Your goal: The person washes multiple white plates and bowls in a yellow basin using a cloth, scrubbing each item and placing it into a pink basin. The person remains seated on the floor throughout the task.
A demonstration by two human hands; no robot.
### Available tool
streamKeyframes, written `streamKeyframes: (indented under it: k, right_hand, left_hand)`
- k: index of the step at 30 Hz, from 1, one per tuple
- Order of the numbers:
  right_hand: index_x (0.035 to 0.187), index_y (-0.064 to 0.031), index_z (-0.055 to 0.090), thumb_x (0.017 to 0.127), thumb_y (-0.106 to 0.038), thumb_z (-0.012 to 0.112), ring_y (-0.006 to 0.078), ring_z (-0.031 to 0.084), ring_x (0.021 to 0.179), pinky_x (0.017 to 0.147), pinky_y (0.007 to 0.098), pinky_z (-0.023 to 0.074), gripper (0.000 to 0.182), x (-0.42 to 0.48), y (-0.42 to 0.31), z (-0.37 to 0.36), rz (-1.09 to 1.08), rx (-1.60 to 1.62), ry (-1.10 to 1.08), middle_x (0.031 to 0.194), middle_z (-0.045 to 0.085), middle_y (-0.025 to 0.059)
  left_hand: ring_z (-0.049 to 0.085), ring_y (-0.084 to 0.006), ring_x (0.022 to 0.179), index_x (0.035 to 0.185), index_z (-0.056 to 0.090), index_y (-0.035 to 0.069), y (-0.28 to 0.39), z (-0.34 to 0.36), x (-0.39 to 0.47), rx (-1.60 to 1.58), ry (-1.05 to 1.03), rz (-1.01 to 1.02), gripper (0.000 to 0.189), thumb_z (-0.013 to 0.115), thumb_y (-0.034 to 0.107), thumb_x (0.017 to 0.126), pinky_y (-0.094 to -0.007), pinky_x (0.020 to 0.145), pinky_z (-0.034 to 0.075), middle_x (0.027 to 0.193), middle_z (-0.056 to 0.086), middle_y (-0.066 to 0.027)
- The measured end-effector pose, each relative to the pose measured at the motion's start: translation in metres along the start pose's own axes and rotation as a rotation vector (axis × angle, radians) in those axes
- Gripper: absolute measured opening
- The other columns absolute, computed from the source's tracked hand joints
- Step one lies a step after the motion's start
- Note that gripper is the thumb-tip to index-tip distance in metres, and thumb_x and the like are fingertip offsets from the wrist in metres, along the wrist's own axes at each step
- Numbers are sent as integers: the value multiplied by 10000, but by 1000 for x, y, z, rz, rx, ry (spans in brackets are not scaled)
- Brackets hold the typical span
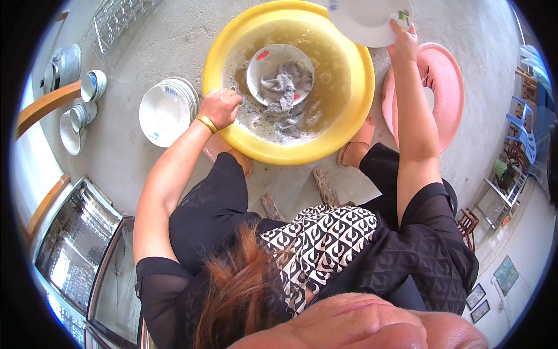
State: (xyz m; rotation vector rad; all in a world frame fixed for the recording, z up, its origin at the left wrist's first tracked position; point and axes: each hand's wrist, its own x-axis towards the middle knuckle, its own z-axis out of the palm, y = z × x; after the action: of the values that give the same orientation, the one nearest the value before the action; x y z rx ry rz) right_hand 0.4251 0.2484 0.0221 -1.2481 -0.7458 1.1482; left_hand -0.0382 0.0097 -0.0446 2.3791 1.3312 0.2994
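Note:
A white plate (366,22) with small printed marks is gripped at its rim by my right hand (404,41), raised beyond the far right of a yellow basin (287,155). My left hand (221,107), with curled fingers and a gold bracelet (206,124) at the wrist, is over the basin's left rim; I make out nothing in it. Cloudy, sudsy water (335,74) fills the basin. In it sits a white dish (257,80) with red prints, and a wet grey cloth (281,89) lies across this dish and trails into the suds.
A stack of white plates (163,115) stands on the concrete floor left of the basin. Further left are stacked bowls (89,87) near a wooden bar (48,104). A pink basin (449,96) stands to the right, and a wire rack (117,26) lies at the far left.

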Motion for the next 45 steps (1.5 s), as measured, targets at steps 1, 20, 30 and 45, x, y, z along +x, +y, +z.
streamKeyframes:
  k: [1,20,30,45]
  right_hand:
    - [1266,-35,589,905,74,613,289,690,979,887,417,581,378,20,18,-24,35,60,49,1124,684,116]
    - [1426,-59,440,936,129,404,422,554,1261,992,708,500,526,73,138,-93,310,487,562,1405,523,182]
    - [1394,-33,454,1012,10,438,379,570,1265,1016,609,528,384,67,126,-100,421,336,456,1420,516,208]
    - [1299,-52,624,906,-260,702,379,568,1264,1087,459,442,451,-203,134,103,-26,-1075,-625,1324,619,224]
  left_hand:
    - [663,-240,842,866,703,153,0,-2,-3,16,-1,-7,89,670,147,783,-403,750,508,829,675,-27]
    - [653,-220,837,819,679,155,6,-12,2,58,-9,4,57,673,156,762,-379,750,502,790,647,-10]
    - [653,-228,844,821,665,157,2,-5,-1,55,-38,0,60,675,166,762,-390,744,513,807,650,-13]
    - [679,-251,866,798,679,134,-2,-2,-6,84,-71,-34,54,665,185,789,-412,767,529,828,691,-51]
